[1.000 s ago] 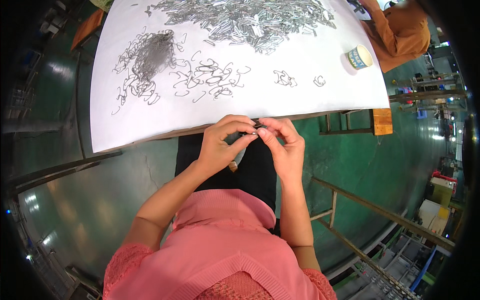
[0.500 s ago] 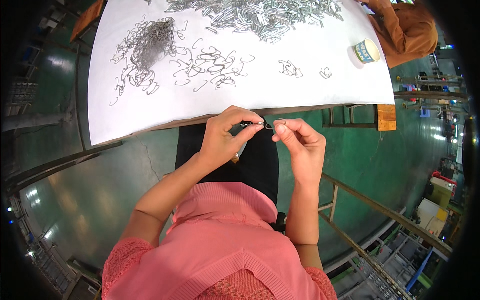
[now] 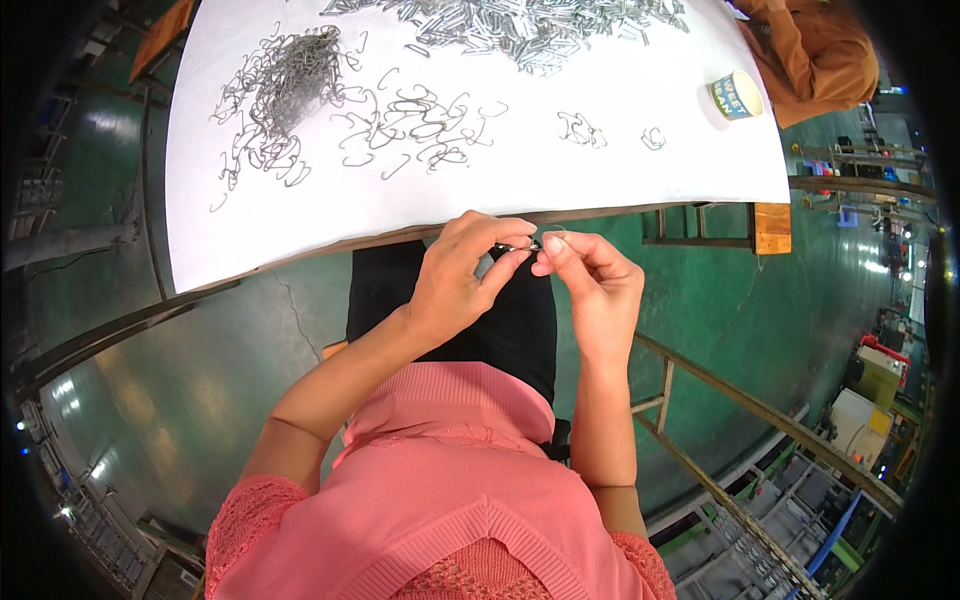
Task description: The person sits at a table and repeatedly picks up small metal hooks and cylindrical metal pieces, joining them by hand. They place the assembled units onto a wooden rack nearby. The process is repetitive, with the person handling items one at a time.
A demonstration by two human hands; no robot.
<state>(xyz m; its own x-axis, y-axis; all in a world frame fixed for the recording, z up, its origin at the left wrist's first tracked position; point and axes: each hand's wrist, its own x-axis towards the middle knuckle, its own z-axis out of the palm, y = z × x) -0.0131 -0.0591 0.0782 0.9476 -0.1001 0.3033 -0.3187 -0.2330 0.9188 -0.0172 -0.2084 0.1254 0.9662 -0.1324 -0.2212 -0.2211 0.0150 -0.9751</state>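
Close together at the table's near edge, both my hands work on small metal parts. Thumb and fingers of my left hand (image 3: 450, 275) are closed on a small dark metal piece (image 3: 517, 247), mostly hidden by the fingertips. My right hand (image 3: 603, 290) pinches a thin bent wire hook (image 3: 556, 231), its curve showing above the thumb. Hook and metal piece meet between the fingertips; whether they are joined I cannot tell. On the white table (image 3: 600, 185) beyond lie a tangled heap of wire hooks (image 3: 305, 75) and a looser spread of hooks (image 3: 425, 125).
A large pile of narrow silvery metal pieces (image 3: 520, 30) covers the far middle of the table. Two small clusters, one of hooks (image 3: 580, 130), lie to the right. A paper cup (image 3: 737, 97) stands near a person in a brown sleeve (image 3: 820, 60). Below right runs a metal rail (image 3: 760, 445).
My right hand has moved slightly left, bringing the wire hook up against the metal piece in my left hand. The gap between my fingertips has narrowed.
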